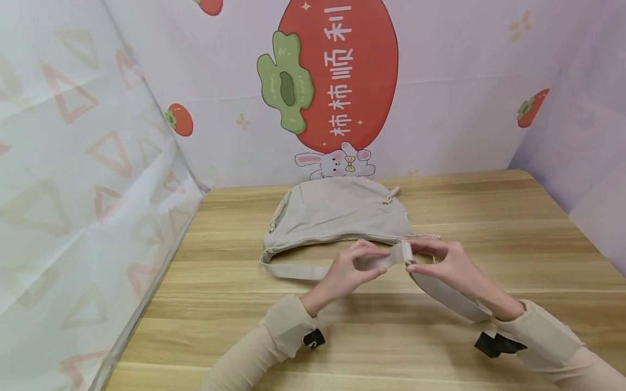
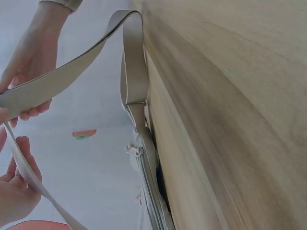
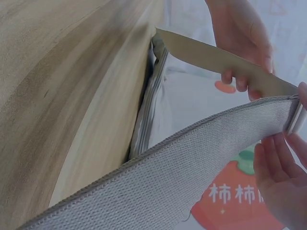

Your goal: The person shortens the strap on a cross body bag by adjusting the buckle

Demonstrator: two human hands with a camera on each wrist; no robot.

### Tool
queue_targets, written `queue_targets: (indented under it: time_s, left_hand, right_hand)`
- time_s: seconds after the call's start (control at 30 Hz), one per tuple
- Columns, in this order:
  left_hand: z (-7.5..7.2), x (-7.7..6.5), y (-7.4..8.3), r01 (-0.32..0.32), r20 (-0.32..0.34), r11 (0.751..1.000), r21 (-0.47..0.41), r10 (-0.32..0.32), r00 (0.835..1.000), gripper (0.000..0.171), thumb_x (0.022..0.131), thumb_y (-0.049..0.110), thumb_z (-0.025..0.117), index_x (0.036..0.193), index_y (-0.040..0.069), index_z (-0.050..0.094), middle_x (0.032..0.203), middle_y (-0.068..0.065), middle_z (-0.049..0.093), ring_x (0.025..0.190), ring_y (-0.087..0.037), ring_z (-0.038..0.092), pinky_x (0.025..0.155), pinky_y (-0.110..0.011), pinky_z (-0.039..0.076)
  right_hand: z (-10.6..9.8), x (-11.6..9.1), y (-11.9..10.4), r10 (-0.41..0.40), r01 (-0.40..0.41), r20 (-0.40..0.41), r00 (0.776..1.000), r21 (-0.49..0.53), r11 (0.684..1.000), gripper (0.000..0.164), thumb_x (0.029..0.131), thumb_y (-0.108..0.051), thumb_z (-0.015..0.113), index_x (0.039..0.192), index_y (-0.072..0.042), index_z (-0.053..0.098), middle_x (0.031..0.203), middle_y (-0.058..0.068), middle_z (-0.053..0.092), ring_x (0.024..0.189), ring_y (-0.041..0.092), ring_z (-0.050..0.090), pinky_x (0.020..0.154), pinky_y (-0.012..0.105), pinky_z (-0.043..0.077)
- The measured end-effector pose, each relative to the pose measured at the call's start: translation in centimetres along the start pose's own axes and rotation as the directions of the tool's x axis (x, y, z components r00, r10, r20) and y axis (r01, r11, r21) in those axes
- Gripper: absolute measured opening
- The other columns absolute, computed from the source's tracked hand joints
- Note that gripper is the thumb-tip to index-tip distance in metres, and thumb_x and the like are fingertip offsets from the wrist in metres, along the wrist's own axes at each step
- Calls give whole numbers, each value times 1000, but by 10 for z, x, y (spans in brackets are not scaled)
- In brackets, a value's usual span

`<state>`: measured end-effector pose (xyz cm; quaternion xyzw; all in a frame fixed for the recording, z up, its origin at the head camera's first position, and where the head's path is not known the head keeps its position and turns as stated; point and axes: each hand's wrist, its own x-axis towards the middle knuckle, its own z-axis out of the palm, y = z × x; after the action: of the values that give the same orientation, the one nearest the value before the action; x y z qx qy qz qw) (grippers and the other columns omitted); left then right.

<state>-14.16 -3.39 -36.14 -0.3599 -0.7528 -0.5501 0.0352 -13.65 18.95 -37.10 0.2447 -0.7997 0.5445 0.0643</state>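
A light grey-beige shoulder bag (image 1: 342, 212) lies on the wooden table, its zipper edge toward the person. Its webbing strap (image 1: 295, 271) runs from the bag's left corner to both hands. My left hand (image 1: 349, 269) pinches the strap between thumb and fingers. Just to its right, my right hand (image 1: 447, 266) pinches the strap at a pale buckle (image 1: 407, 252). More strap loops down below the right hand. In the right wrist view the ribbed strap (image 3: 168, 163) crosses close to the camera, and the buckle is partly hidden by fingers.
Braided cord zipper pulls (image 1: 393, 195) hang on the bag. The wooden tabletop (image 1: 220, 336) stretches around it. A printed cloth backdrop (image 1: 235, 70) with persimmons and a rabbit rises behind, and another cloth (image 1: 73, 217) hangs along the left edge. Dark straps circle both sleeves.
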Motion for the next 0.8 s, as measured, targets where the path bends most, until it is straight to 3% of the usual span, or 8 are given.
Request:
queue_targets:
  time_s: [0.13, 0.2, 0.27, 0.33, 0.4, 0.47, 0.6, 0.8]
  left_hand:
    - [-1, 3, 2, 100, 16, 994, -35, -100, 995, 25, 75, 3, 69, 98, -1, 63, 94, -11, 60, 88, -12, 53, 74, -23, 45]
    - [0, 4, 3, 118, 15, 992, -34, -117, 993, 25, 75, 4, 69, 99, 0, 63, 94, -10, 61, 87, -10, 52, 73, -22, 44]
    - [0, 3, 3, 61, 5, 998, -10, -61, 998, 25, 75, 3, 69, 99, 0, 64, 95, -12, 62, 87, -11, 54, 74, -21, 45]
    - [2, 2, -1, -49, -6, 999, 23, 49, 999, 24, 75, 0, 68, 98, -3, 64, 96, -14, 62, 89, -16, 56, 74, -21, 46]
    - [4, 2, -7, -163, -12, 984, 69, 164, 986, 22, 75, -2, 67, 96, -5, 65, 97, -15, 62, 89, -18, 57, 73, -20, 47]
    - [7, 1, -16, -236, -10, 967, 92, 238, 971, 19, 76, -4, 65, 94, -6, 66, 98, -16, 61, 88, -18, 58, 69, -18, 48]
    - [12, 1, -27, -270, -17, 955, 123, 274, 962, 13, 77, -3, 64, 90, -5, 67, 99, -14, 61, 86, -13, 58, 66, -13, 47]
    - [17, 2, -25, -288, -67, 945, 155, 301, 951, 12, 75, -1, 67, 87, -1, 67, 96, -13, 63, 90, -15, 60, 75, -17, 47]
  right_hand:
    - [0, 0, 1, -10, 10, 2, 1000, -8, 1000, 39, 68, 0, 72, 106, 1, 62, 108, 12, 59, 93, 1, 56, 75, 14, 45]
    - [0, 0, 1, -11, 11, -2, 1000, -12, 1000, 40, 68, 1, 73, 106, 0, 62, 108, 12, 59, 93, 0, 56, 75, 14, 45]
    - [0, 0, 1, -8, 8, -7, 1000, -17, 1000, 39, 68, 0, 73, 106, 0, 62, 108, 11, 60, 93, 0, 56, 75, 14, 45]
    - [0, 1, 1, -8, 8, -1, 1000, -19, 1000, 39, 68, -1, 73, 106, 1, 62, 107, 6, 61, 93, 0, 56, 75, 14, 45]
    - [0, 1, 1, -11, 11, 7, 1000, -21, 1000, 38, 69, -1, 73, 105, 3, 61, 105, -1, 61, 93, -1, 56, 75, 14, 44]
    - [0, 1, 0, -15, 16, 15, 1000, -19, 1000, 38, 69, -1, 73, 104, 4, 61, 103, -8, 61, 93, 0, 56, 75, 13, 44]
    - [1, 0, 0, -7, 8, 28, 1000, -55, 998, 37, 69, -5, 74, 103, 0, 63, 100, -9, 61, 91, 0, 56, 75, 14, 44]
    - [4, -1, 1, 44, -33, 56, 997, -184, 982, 37, 69, -20, 76, 102, -13, 64, 100, -3, 62, 93, 1, 55, 76, 15, 43]
